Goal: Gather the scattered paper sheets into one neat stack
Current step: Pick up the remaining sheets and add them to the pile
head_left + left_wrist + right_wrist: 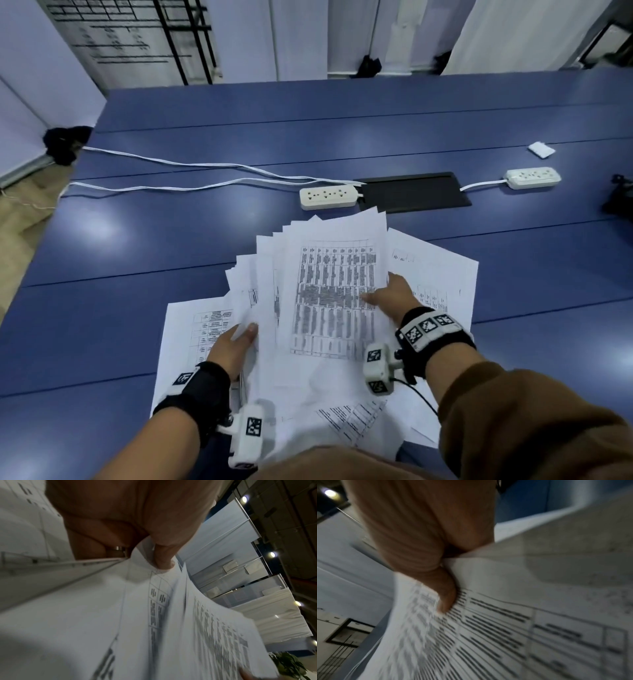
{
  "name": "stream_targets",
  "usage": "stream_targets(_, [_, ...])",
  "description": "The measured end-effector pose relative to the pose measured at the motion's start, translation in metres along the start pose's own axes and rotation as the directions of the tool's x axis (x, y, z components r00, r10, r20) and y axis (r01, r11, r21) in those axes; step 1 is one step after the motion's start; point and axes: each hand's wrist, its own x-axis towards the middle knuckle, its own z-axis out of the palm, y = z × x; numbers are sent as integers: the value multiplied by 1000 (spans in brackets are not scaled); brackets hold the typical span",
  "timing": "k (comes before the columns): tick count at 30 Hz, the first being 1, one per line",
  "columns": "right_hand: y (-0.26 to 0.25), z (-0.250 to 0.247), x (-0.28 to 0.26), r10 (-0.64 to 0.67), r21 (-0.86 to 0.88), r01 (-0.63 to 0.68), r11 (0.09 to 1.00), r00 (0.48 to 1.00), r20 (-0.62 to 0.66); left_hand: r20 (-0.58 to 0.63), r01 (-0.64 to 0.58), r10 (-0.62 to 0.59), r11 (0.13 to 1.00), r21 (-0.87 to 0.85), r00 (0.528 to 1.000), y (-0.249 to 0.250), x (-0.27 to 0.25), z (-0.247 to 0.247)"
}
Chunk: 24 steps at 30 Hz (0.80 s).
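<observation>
A fanned bundle of printed paper sheets is lifted off the blue table in front of me. My left hand pinches the bundle's left edge, thumb on top; the left wrist view shows the thumb pressing the sheets. My right hand grips the right edge, thumb over the top printed sheet, fingers hidden beneath. More sheets lie flat on the table: one at the left, one at the right, others near my body.
Two white power strips with cables lie beyond the papers, beside a black cable hatch. A small white packet sits far right. A dark object is at the right edge.
</observation>
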Motion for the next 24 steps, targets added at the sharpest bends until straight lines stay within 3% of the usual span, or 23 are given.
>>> stream_targets(5, [-7,-43,5,54,-413,3,911,991,125,60,-23,20,998,57,998,7,-6,-6])
stream_targets(7, [-7,-44,-1,51,-489,48,871,981,187,81,-46,38,995,91,996,14,-10,-5])
stream_targets(14, [4,-19,-15,20,-358,129,925,923,384,122,-16,18,1000,-16,992,19,-22,-3])
stream_targets(21, [12,-24,-17,4,-183,82,980,906,424,120,109,-102,993,-55,988,13,-19,-6])
stream_targets(24, [17,-21,-15,30,-223,46,974,945,327,146,125,-105,983,-136,984,14,-20,-7])
